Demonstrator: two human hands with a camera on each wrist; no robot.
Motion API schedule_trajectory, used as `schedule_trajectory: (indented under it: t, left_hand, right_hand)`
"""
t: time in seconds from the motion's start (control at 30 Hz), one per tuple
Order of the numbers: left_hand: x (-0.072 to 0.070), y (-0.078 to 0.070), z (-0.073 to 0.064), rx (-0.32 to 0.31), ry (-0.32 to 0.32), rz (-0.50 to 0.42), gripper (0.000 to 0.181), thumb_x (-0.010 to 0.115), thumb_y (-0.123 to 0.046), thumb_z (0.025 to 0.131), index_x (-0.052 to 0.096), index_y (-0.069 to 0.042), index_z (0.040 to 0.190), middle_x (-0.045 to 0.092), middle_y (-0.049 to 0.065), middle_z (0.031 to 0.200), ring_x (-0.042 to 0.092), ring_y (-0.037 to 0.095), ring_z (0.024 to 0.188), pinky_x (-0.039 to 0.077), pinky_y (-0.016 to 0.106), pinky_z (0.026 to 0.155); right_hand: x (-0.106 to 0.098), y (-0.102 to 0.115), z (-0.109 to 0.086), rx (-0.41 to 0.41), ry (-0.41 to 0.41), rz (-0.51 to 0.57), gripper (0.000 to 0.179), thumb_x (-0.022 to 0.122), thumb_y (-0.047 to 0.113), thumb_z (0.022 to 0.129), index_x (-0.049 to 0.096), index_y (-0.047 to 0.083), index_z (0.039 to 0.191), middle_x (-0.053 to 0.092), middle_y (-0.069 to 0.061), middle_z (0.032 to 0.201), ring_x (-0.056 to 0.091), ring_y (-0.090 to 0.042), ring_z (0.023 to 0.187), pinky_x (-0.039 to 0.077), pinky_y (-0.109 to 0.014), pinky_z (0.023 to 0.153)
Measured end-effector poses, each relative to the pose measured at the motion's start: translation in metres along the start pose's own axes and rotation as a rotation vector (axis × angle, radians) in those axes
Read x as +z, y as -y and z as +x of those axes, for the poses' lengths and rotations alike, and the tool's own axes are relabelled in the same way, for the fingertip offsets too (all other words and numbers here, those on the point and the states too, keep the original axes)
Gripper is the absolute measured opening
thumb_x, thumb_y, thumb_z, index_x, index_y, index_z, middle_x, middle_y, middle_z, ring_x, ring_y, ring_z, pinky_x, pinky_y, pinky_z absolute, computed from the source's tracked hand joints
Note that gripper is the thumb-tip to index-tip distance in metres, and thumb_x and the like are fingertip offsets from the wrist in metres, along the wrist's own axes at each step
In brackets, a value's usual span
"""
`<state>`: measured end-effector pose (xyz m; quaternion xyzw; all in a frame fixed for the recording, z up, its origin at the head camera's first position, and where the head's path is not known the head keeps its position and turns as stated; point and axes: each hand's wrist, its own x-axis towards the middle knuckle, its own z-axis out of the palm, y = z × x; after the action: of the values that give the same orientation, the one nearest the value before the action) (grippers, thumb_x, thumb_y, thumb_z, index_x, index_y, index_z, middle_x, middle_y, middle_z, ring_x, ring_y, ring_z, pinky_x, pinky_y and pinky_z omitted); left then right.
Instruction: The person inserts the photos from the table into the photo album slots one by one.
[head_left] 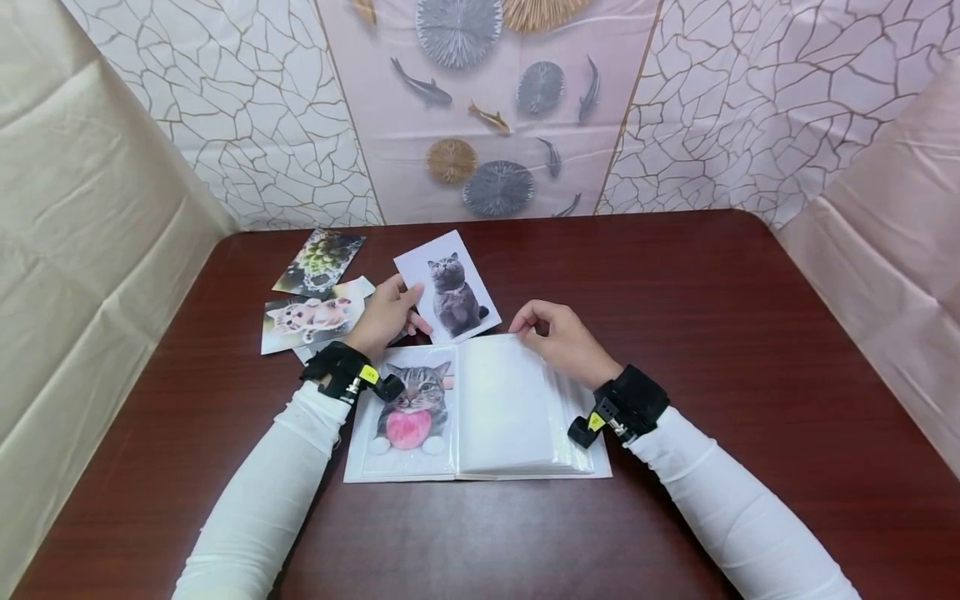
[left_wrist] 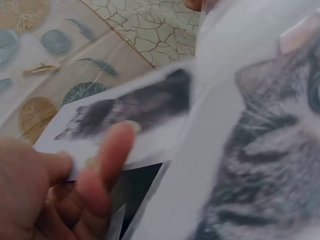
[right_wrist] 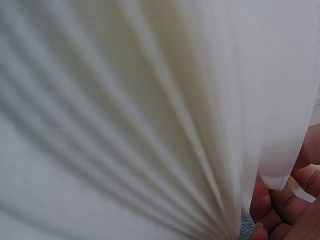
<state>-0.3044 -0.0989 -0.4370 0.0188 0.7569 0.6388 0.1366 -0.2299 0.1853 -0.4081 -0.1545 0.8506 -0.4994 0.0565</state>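
A photo album [head_left: 506, 417] lies spread on the table, its left sleeve filled by a picture of a tabby cat with a pink heart [head_left: 409, 429]. My left hand [head_left: 384, 318] pinches the lower left edge of a grey cat photo [head_left: 450, 292], which overlaps the album's top edge. That photo [left_wrist: 150, 107] also shows in the left wrist view, thumb and fingers at its border. At the top of the right-hand pages, my right hand [head_left: 566, 340] pinches a clear sleeve. Its fingers [right_wrist: 282, 212] appear beyond fanned white pages [right_wrist: 165, 110] in the right wrist view.
Left of the album lie a kitten photo [head_left: 303, 321] and a plant photo [head_left: 321, 260], with more prints partly hidden under my left hand. The dark red-brown table [head_left: 712, 333] reaches back to a patterned curtain [head_left: 487, 108].
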Motion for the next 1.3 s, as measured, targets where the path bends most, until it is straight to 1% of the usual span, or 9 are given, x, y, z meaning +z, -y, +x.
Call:
schedule_trajectory:
  t: [0.13,0.33,0.4,0.5,0.67,0.83,1.0,1.13,1.3]
  left_hand:
    - [0.002,-0.001,0.000,0.050,-0.042,-0.091,0.023,0.040,-0.029,0.111,0.044,-0.010,0.124,0.063,-0.001,0.056,0.062,0.008,0.049,0.043,0.019,0.049]
    - [0.006,-0.002,0.002,0.140,0.008,-0.177,0.005,0.044,-0.019,0.110,0.042,-0.015,0.112,0.062,-0.002,0.066,0.063,0.009,0.057,0.045,0.019,0.056]
    - [0.008,-0.002,0.002,0.155,0.009,-0.170,0.011,0.046,-0.019,0.109,0.041,-0.012,0.103,0.061,-0.001,0.066,0.063,0.010,0.057,0.043,0.019,0.055]
    - [0.010,-0.003,0.002,0.193,-0.010,-0.132,0.016,0.049,-0.020,0.108,0.043,-0.009,0.097,0.059,-0.002,0.064,0.061,0.010,0.054,0.041,0.020,0.053]
    - [0.013,-0.003,0.003,0.233,-0.059,-0.075,0.017,0.052,-0.021,0.107,0.049,-0.007,0.098,0.056,-0.003,0.063,0.058,0.010,0.048,0.040,0.021,0.050]
    - [0.015,-0.003,0.004,0.237,-0.062,-0.073,0.017,0.053,-0.022,0.106,0.050,-0.009,0.096,0.056,-0.004,0.064,0.058,0.010,0.048,0.039,0.021,0.049]
    - [0.018,-0.004,0.004,0.247,-0.052,-0.045,0.017,0.054,-0.025,0.106,0.052,-0.011,0.096,0.056,-0.004,0.062,0.057,0.011,0.048,0.035,0.021,0.046]
    - [0.019,-0.002,0.003,0.254,-0.030,-0.021,0.018,0.053,-0.027,0.107,0.054,-0.010,0.099,0.051,-0.003,0.062,0.057,0.013,0.048,0.033,0.022,0.045]
    - [0.019,0.001,0.001,0.253,0.038,0.033,0.021,0.052,-0.025,0.107,0.057,-0.007,0.117,0.055,-0.002,0.071,0.057,0.013,0.052,0.036,0.023,0.048]
  right_hand:
    - [-0.001,0.000,0.001,-0.020,0.007,-0.002,0.011,0.058,-0.002,0.099,0.067,0.003,0.102,0.065,-0.013,0.101,0.053,-0.024,0.090,0.043,-0.030,0.080]
    - [-0.001,-0.001,0.003,-0.054,-0.012,0.017,0.008,0.060,-0.001,0.098,0.067,0.002,0.101,0.065,-0.013,0.100,0.051,-0.024,0.089,0.041,-0.026,0.078]
    - [-0.001,-0.001,0.004,-0.057,-0.022,0.025,0.007,0.061,-0.001,0.098,0.067,0.002,0.101,0.066,-0.013,0.103,0.052,-0.024,0.090,0.042,-0.026,0.078]
    - [-0.001,0.000,0.004,-0.051,-0.026,0.030,0.007,0.061,0.000,0.099,0.066,0.003,0.102,0.066,-0.013,0.106,0.052,-0.023,0.092,0.042,-0.026,0.079]
    - [-0.002,0.001,0.003,-0.042,-0.030,0.023,0.007,0.062,0.003,0.099,0.066,0.003,0.105,0.066,-0.013,0.108,0.052,-0.023,0.092,0.042,-0.026,0.078]
    - [-0.002,0.002,0.002,-0.043,-0.029,0.014,0.007,0.061,0.002,0.100,0.066,0.004,0.104,0.066,-0.013,0.109,0.053,-0.023,0.093,0.043,-0.026,0.079]
    - [-0.002,0.001,0.003,-0.063,-0.031,0.007,0.007,0.060,-0.001,0.099,0.065,0.003,0.103,0.067,-0.014,0.109,0.052,-0.022,0.093,0.042,-0.025,0.079]
    - [-0.001,-0.001,0.003,-0.073,-0.026,0.032,0.007,0.061,-0.001,0.099,0.064,0.001,0.104,0.066,-0.015,0.109,0.052,-0.022,0.090,0.042,-0.023,0.079]
    - [0.002,-0.004,0.004,-0.026,-0.003,0.099,0.016,0.063,-0.002,0.097,0.060,0.001,0.112,0.061,-0.015,0.111,0.053,-0.019,0.090,0.042,-0.020,0.076]
